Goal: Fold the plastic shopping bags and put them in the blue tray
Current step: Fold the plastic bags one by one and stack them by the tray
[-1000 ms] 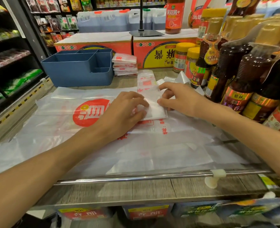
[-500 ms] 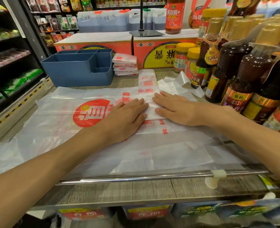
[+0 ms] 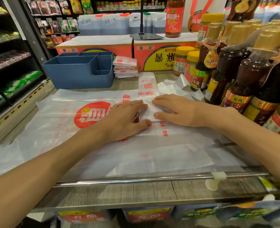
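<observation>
Head view. The left hand [image 3: 126,119] and the right hand [image 3: 174,111] lie flat, fingers straight and together, pressing either side of a narrow folded plastic shopping bag [image 3: 148,102] that runs away from the person over a spread stack of unfolded bags [image 3: 93,129] on the wooden bench [image 3: 136,193]. Neither grip pinches anything; both only press the near end of the strip, which appears already doubled over into a small white packet between the fingertips. The far end of the strip lies loose toward the blue tray [image 3: 80,74], whose compartments show no bags from this angle. Just beside the tray's right wall sits a pile of finished folded bags [image 3: 125,67]; sauce bottles [image 3: 244,74] crowd the right edge. The film is judged very light, limp and slippery: it probably springs open once pressure lifts and slides readily on the sheets beneath. Hold is best taken at the creased near edge, thumb under and fingers above, while the other palm pins the strip flat.
</observation>
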